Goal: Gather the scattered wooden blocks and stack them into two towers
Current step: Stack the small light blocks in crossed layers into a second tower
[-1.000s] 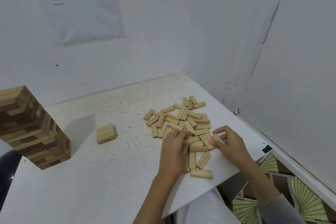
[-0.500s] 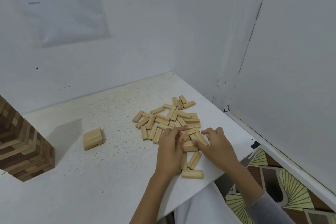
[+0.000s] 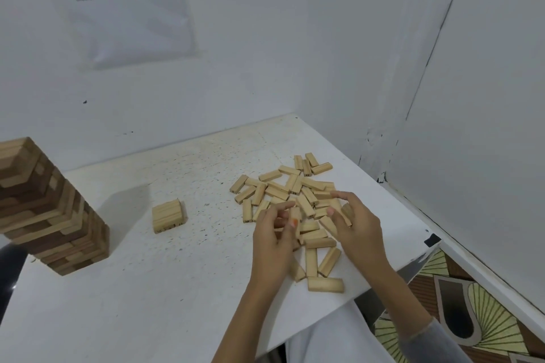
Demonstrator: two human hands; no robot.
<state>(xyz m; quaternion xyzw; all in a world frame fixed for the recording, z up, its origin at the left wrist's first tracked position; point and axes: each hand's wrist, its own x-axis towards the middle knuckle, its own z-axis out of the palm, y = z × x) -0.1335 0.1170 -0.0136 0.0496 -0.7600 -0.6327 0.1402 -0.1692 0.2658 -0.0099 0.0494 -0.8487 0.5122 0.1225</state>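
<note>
"Pale rectangular wooden blocks [image 3: 295, 186]: where do they lie?"

"Begin at the left. One tall tower of dark and light wooden blocks [image 3: 50, 209] stands on the left side of the white speckled tabletop [image 3: 147, 289], cut off by the frame's edge. To its right, apart from it, sits one small flat stack of pale blocks [image 3: 168, 215], with three side by side on top. The loose ones are scattered right of centre, many overlapping. Over thirty are in sight, but the hands cover some, so there is no exact count."

"And the room around them?"

"Bare tabletop lies open between the tower, the small stack and the scatter, and across the near left. The scatter's right fringe comes near the table's right edge, and the white wall [image 3: 472, 156] runs beyond it. One lone block [image 3: 326, 284] lies near the front edge."

"The hands?"

"Two. The person's left hand [image 3: 274, 244] is over the near part of the scatter, fingers curled, pinching a single block [image 3: 295, 215] between thumb and fingertips. The right hand [image 3: 356, 227] is just beside it, fingers bent down onto the blocks. Whether it grips one cannot be told."
</note>
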